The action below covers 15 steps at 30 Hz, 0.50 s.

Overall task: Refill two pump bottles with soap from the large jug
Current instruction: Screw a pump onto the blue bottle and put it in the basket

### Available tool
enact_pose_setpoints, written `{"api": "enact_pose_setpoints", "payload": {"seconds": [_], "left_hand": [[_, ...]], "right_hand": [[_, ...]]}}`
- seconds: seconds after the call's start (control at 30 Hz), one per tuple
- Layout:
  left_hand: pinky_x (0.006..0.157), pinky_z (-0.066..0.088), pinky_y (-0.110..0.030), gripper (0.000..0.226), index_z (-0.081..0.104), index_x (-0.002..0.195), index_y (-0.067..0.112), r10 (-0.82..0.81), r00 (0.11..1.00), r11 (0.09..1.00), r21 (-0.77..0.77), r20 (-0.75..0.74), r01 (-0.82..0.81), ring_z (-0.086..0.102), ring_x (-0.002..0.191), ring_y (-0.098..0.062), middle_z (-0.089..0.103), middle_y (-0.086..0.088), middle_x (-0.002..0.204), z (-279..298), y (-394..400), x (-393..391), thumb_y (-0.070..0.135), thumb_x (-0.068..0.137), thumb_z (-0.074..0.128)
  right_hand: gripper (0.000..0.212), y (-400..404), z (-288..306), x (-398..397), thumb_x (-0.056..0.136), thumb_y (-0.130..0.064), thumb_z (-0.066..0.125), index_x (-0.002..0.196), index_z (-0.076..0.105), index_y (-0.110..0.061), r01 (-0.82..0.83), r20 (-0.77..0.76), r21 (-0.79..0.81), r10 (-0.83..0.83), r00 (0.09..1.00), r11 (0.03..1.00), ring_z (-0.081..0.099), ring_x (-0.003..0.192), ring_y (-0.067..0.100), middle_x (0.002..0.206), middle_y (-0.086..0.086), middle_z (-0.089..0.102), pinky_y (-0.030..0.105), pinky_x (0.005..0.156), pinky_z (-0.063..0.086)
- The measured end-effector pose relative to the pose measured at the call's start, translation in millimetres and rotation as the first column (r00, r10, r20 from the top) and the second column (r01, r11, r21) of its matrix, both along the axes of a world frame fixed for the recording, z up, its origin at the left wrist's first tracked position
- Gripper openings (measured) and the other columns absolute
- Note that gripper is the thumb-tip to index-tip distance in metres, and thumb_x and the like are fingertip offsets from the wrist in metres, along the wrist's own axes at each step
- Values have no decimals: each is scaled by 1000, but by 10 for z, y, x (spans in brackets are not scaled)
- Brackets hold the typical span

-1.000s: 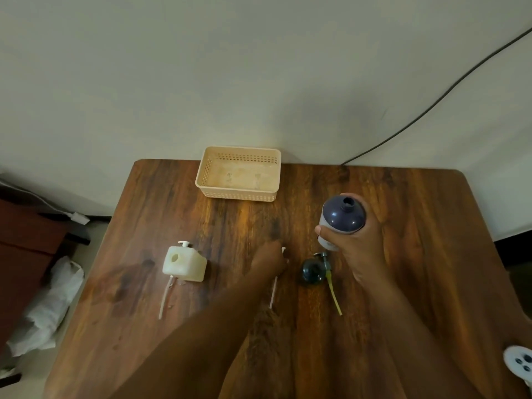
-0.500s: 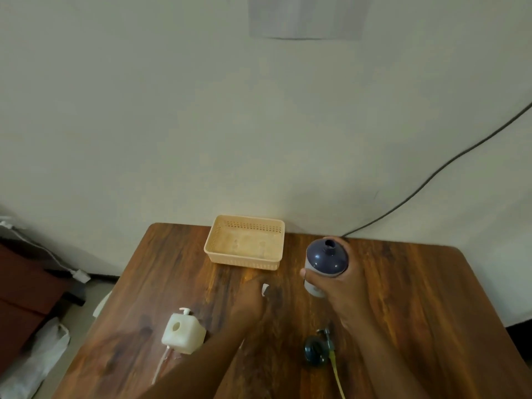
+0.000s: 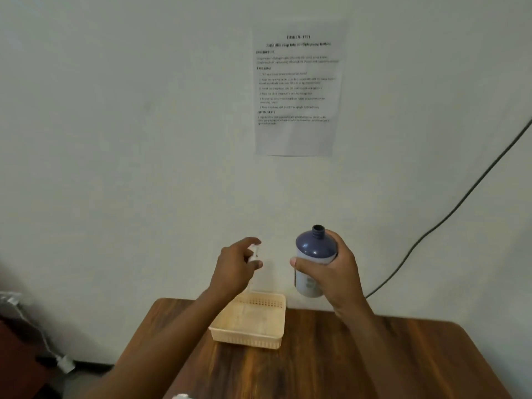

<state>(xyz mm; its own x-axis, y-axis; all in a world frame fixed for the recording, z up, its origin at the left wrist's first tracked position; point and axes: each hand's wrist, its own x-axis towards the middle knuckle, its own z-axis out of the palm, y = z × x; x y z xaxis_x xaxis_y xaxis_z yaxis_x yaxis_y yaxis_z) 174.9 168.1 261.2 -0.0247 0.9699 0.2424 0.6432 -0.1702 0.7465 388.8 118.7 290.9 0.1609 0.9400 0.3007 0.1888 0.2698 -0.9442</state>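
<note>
My right hand (image 3: pixel 331 272) grips a dark blue bottle (image 3: pixel 315 254) with a pale label, held upright in the air above the table with its neck open. My left hand (image 3: pixel 237 264) is raised beside it on the left, fingers closed on a small white pump head (image 3: pixel 255 251) whose thin tube hangs down behind the hand. The two hands are apart, with a gap between the pump head and the bottle. A sliver of the white square pump bottle (image 3: pixel 180 396) shows at the bottom edge. The other items on the table lie outside the view.
A cream plastic basket (image 3: pixel 250 339) sits at the back of the wooden table (image 3: pixel 359 364), under my hands. A printed sheet (image 3: pixel 296 87) hangs on the wall above. A black cable (image 3: pixel 449 217) runs down the wall at right. A white plug (image 3: pixel 64 364) lies on the floor at left.
The view has tilted up toward the wall. Both hands have risen off the table, the right with the blue bottle, the left with the white pump head lifted from the tabletop.
</note>
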Motion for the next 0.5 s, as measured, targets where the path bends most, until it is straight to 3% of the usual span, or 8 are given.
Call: {"api": "enact_pose_setpoints", "payload": {"seconds": [0.13,0.23,0.4,0.5], "left_hand": [[64,45,-6,43,67,127,28,-18,1000,992,123,5,17,67,78,-4,71,1,98,717,-50,-11,16,88,81],[56,42,-3,42,68,125,28,-38,998,982,185,47,28,65,75,1,67,9,86,1266,-146,-8,17,86,83],[62,48,-9,44,69,124,28,-92,992,945,323,81,62,72,83,-10,71,6,87,2099,-341,63,19,84,85],[74,61,-26,45,69,124,27,-153,982,918,383,108,101,74,85,-21,75,-5,87,2491,-437,102,20,82,86]], "right_hand": [[76,-30,431,-14,59,-33,94,125,57,-34,10,-12,36,-10,1000,999,64,102,12,115,-12,66,33,85,57],[71,-89,700,-22,61,-31,94,122,58,-33,8,-8,83,-7,1000,997,65,100,13,111,-13,66,29,80,56],[71,-177,981,-75,64,-31,92,125,56,-32,-8,21,135,5,1000,991,63,101,15,114,-10,64,28,77,56],[70,-226,1085,-123,66,-31,90,125,54,-31,-5,32,151,0,999,988,62,100,15,113,-10,63,24,72,52]]}}
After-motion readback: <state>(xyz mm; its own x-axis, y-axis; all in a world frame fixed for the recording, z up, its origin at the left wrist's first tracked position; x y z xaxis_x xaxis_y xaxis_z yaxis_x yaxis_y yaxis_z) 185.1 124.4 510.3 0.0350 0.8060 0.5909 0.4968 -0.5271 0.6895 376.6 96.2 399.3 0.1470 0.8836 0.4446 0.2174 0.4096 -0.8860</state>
